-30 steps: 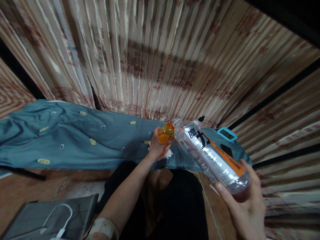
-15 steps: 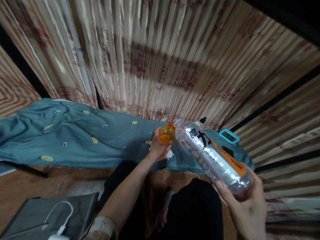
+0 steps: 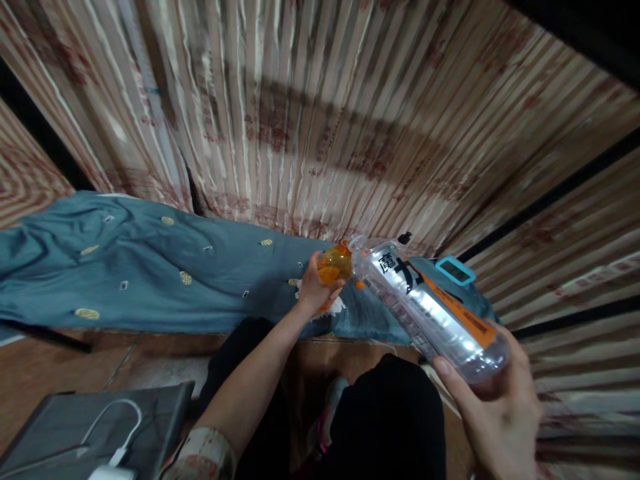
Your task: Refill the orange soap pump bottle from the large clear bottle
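Gripping the base of a clear plastic bottle with an orange-and-white label [image 3: 425, 303], the right hand [image 3: 493, 407] tilts its mouth against a small glass of orange liquid [image 3: 333, 267]. The left hand [image 3: 314, 290] is wrapped around that glass, above the blue patterned cloth [image 3: 150, 273]. A turquoise digital timer [image 3: 454, 270] lies just beyond the bottle.

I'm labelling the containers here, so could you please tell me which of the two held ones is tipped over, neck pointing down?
The large clear bottle in the right hand; its neck slants down to the small orange container, held by the left hand.
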The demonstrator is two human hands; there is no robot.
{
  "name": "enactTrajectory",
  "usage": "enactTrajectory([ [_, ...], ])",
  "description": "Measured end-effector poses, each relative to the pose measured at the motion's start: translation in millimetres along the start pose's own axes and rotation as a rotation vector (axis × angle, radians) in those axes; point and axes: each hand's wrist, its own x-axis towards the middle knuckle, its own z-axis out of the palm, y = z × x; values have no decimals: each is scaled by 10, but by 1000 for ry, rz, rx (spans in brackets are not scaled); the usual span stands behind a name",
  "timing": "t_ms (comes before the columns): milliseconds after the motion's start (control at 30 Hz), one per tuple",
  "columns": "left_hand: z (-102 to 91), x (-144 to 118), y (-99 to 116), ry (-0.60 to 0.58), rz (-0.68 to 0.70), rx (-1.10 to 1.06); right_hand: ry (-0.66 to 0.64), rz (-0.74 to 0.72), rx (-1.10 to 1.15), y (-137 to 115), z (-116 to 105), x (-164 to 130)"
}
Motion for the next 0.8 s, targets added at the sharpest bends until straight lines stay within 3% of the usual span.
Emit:
enactTrajectory([
  [800,-10,-10,13,-11,19,-26,12,-69,-25,1,25,-44],
])
